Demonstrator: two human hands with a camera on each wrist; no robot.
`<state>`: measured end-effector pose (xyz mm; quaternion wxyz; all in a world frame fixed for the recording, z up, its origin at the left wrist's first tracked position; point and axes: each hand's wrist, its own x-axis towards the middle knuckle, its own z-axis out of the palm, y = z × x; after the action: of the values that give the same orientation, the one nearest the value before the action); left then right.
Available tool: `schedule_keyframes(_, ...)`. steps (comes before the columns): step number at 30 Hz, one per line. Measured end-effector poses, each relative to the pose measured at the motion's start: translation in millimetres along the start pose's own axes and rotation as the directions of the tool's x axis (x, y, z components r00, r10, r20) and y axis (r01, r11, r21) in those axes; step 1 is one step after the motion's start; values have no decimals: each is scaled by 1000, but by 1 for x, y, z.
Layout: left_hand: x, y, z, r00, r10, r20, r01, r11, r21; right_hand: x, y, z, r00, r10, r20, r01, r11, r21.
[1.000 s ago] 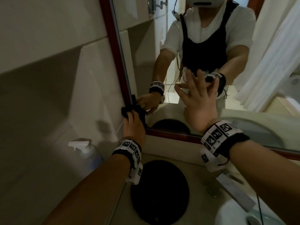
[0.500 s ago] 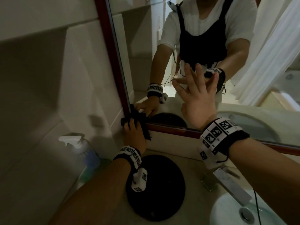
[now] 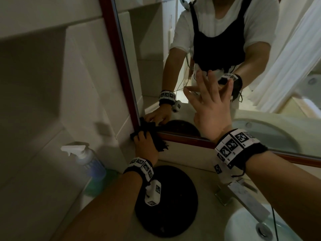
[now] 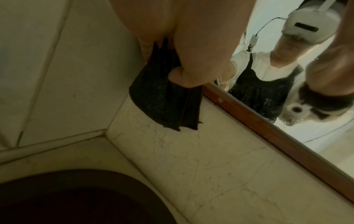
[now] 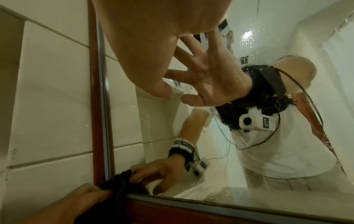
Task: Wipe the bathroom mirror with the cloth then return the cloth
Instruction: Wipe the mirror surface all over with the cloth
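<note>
The dark cloth (image 3: 149,134) is bunched in the left hand (image 3: 145,145), whose grip is clenched around it, pressed at the bottom left corner of the mirror (image 3: 173,80) where the red frame (image 3: 119,66) turns. The right hand (image 3: 211,108) is spread flat near the glass, its grip released and holding nothing. Droplets still show on the glass in the right wrist view, so wiping looks unfinished; the return of the cloth is still to come. A spray bottle (image 3: 86,159) stands on the counter (image 3: 199,171)
</note>
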<state>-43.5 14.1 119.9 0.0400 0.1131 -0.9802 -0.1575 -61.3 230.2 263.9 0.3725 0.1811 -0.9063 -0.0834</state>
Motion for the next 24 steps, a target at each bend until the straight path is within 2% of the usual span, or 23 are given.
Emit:
schedule_keyframes(4,-2,7,-2,999,-36,5,36,998,-48,-4,-2,3,1000,-9,26,8,1000,27)
schedule_keyframes(10,-21,45,3,997,5,72,-2,999,-35,-17,-6,-2,989,-32,143,25,999,48)
schedule_keyframes(14,-27,56,9,992,58,113,-53,998,-44,-39,-10,10,942,-106,318,103,994,28)
schedule_keyframes(18,-29,50,4,984,142,109,-132,986,-99,-78,-23,32,885,-188,426,132,979,158)
schedule_keyframes(20,-29,51,-1,978,160,134,-144,981,-127,-94,-33,41,871,-180,458,72,967,244)
schedule_keyframes(24,-26,47,-12,966,167,199,-118,964,-238,-103,-51,54,794,-43,607,-203,922,330)
